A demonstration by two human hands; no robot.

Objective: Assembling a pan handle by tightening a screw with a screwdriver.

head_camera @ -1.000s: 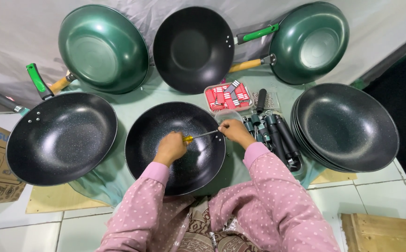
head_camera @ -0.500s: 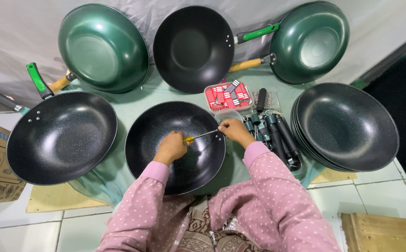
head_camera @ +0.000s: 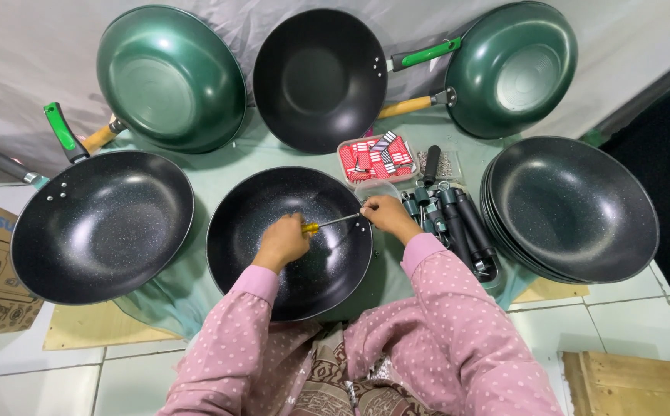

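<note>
yellow screwdriver handle (head_camera: 311, 227) is gripped in the closed left hand (head_camera: 283, 242), its thin steel shaft reaching the right hand (head_camera: 385, 216), whose fingers pinch at the rim of a speckled black wok (head_camera: 289, 243); the pan looks heavy, rigid and slick, best steadied by its rim.
</note>
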